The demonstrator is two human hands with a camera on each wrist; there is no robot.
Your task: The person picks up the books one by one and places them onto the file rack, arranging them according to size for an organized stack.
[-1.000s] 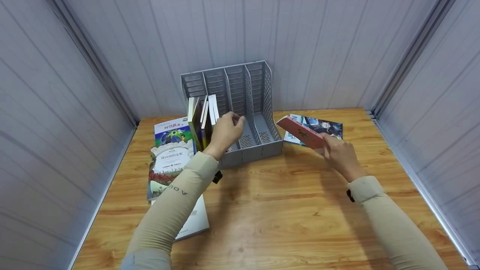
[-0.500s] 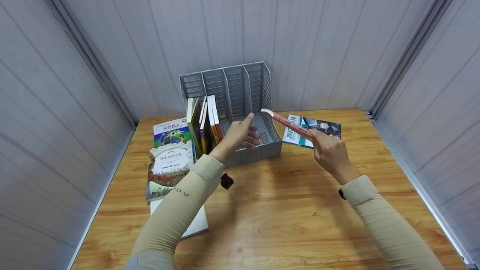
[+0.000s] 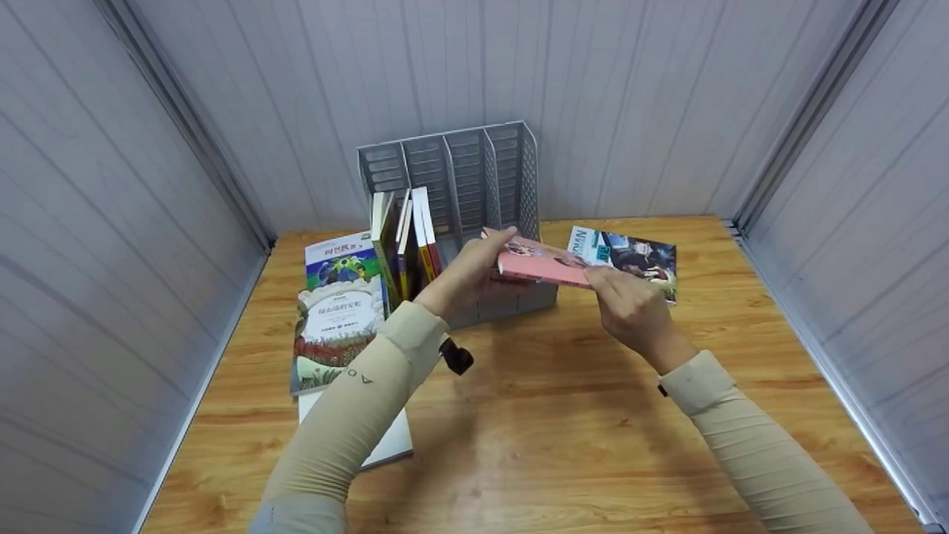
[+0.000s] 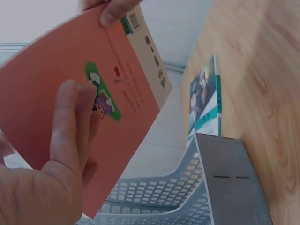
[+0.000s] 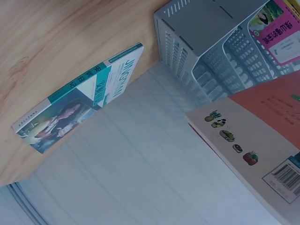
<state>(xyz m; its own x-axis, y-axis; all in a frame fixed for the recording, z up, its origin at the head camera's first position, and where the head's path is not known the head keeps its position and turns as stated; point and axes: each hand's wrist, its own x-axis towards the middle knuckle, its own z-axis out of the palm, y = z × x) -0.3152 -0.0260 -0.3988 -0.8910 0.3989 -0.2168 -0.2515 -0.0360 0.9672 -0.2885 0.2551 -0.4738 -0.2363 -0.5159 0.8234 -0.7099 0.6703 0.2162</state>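
A pink book (image 3: 545, 261) hangs in the air in front of the grey magazine rack (image 3: 530, 298). My right hand (image 3: 634, 304) pinches its right end. My left hand (image 3: 474, 267) is at the other end, thumb over the cover and fingers underneath. In the left wrist view, the left hand (image 4: 51, 178) lays its fingers along the orange-pink back cover (image 4: 61, 51), and the right thumb (image 4: 112, 14) presses near the barcode corner. The right wrist view shows the pale edge strip of the book (image 5: 229, 136) with small printed pictures; the right hand is outside that view.
Several books (image 3: 422, 222) stand in the rack's left compartments. A teal-and-white book (image 3: 637, 256) lies to the right of the rack. At the left lie overlapping illustrated books (image 3: 341, 319) and a white book (image 3: 393, 441). Pale panel walls surround the wooden table (image 3: 556, 445).
My right hand has brought the pink book leftward and tilted its cover up. My left hand has moved right from beside the standing books and taken hold of the book's left end.
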